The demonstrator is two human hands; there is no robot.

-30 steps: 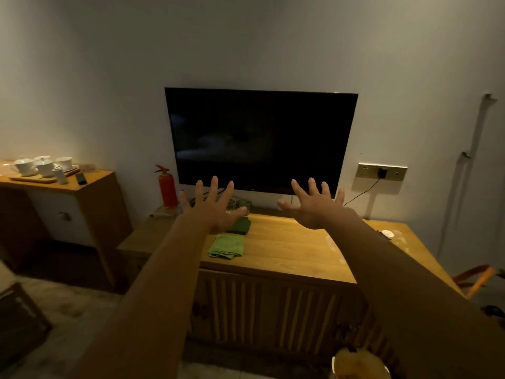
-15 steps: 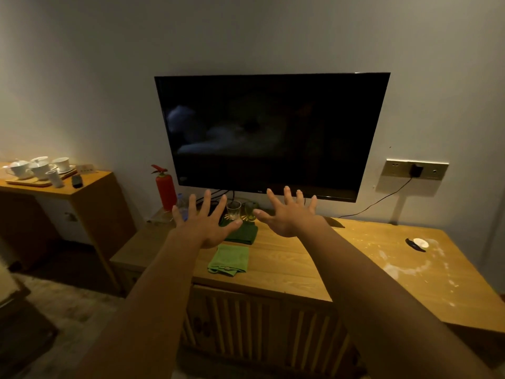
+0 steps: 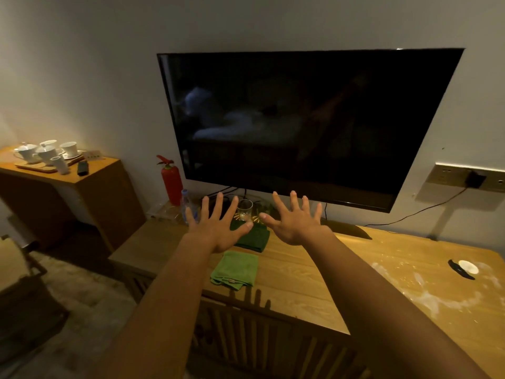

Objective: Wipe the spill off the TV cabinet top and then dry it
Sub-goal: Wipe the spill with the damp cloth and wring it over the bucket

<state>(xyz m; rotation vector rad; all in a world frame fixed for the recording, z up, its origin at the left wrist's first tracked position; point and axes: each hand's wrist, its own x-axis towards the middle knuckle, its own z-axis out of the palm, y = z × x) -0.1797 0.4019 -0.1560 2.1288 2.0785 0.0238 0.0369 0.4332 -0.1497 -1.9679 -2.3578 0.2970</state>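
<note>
Left hand is spread wide, holding nothing, and the light green cloth lies just below it — nearest to that hand. Right hand is splayed and empty too. The white spill sits well off to the right of the cabinet top.

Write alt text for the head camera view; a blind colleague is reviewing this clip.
Two bare hands, left hand and right hand, reach out empty with spread fingers over a wooden TV cabinet. Two folded green cloths lie beneath them; a whitish spill streaks the cabinet's right end, below a dark wall-mounted TV.
</note>
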